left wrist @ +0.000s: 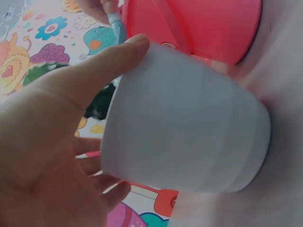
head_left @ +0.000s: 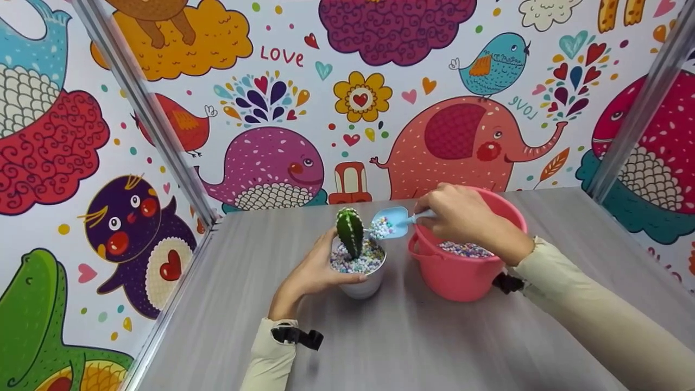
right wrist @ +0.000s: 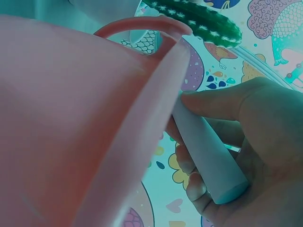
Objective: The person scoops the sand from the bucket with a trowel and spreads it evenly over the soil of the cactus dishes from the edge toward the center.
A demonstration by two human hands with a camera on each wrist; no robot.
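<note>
A green cactus [head_left: 350,232] stands upright in a white flowerpot [head_left: 365,287] filled with small multicoloured beads [head_left: 358,262]. My left hand [head_left: 314,271] grips the pot around its near left side, the thumb along the rim, as the left wrist view also shows. In my right hand [head_left: 459,212] is the handle [right wrist: 208,153] of a light blue toy shovel [head_left: 400,221]. Its scoop carries pale beads and hovers at the pot's right rim, close to the cactus. Just under the right hand stands a pink bucket [head_left: 459,277] with more beads [head_left: 467,250] inside.
The pot and the bucket stand on a grey wood-grain table [head_left: 228,326], with a small gap between them. Panels printed with cartoon animals [head_left: 450,146] rise behind and at both sides, joined by metal posts [head_left: 157,108].
</note>
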